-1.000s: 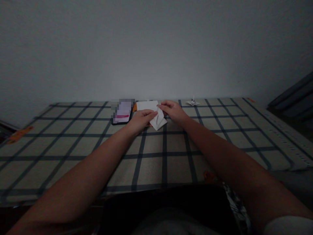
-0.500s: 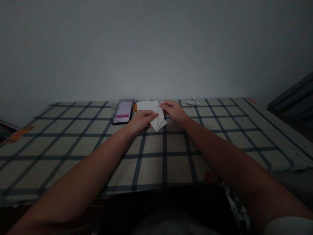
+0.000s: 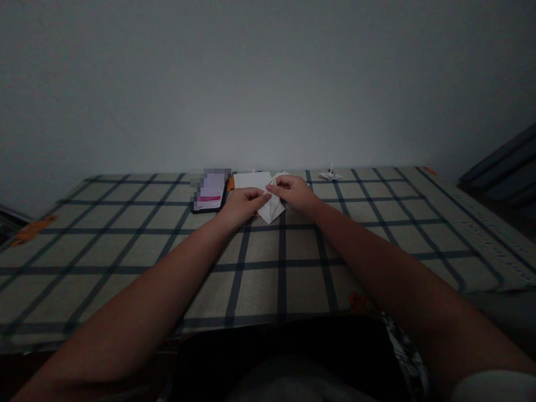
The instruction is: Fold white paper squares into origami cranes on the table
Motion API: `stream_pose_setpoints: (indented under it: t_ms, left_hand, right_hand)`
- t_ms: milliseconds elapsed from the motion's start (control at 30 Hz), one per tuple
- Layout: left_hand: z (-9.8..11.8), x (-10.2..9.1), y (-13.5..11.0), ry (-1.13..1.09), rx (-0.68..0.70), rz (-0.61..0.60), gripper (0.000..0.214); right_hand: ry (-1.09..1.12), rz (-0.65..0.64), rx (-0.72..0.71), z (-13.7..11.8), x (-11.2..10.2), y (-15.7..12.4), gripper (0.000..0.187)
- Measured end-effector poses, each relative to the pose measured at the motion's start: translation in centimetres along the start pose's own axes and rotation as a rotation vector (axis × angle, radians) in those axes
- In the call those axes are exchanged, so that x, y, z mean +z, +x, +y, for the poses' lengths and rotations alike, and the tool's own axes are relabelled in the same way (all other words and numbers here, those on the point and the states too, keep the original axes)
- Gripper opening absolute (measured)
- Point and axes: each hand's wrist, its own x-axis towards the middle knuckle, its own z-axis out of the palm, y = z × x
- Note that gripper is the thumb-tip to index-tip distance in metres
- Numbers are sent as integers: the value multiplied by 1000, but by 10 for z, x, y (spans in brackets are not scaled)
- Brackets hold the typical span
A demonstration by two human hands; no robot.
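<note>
A folded white paper (image 3: 271,211) with creased, pointed flaps lies between my two hands over the checked cloth. My left hand (image 3: 243,205) pinches its left side, thumb on top and the other fingers curled partly out of sight. From the upper right, my right hand (image 3: 295,191) grips the paper's upper part between thumb and fingertips. The fingertips of both hands are close together near the middle fold. Behind the hands lies a flat white sheet (image 3: 251,180), partly covered by them.
A phone (image 3: 209,192) with a lit, partly blurred screen rests to the left. A small folded paper crane (image 3: 330,175) sits at the back right. The checked tablecloth (image 3: 259,285) reaches back to a grey wall (image 3: 268,84). Something dark and slatted (image 3: 506,173) stands at the far right.
My right hand has shifted slightly left and down over the paper, its fingertips nearer to my left thumb. White paper now shows above my right hand. My left hand has barely moved.
</note>
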Motion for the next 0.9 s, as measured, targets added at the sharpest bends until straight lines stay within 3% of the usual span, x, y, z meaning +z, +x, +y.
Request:
stream_pose_setpoints:
  t_ms: [267, 500, 900]
  left_hand:
    - [2, 2, -1, -94, 2, -29, 41]
    - [11, 1, -4, -5, 32, -15, 41]
    - [7, 0, -3, -19, 47, -19, 37]
  right_hand:
    - [6, 28, 5, -3, -3, -1, 32]
    - [-4, 44, 34, -5, -4, -1, 35]
    - [71, 97, 16, 0, -2, 1, 35]
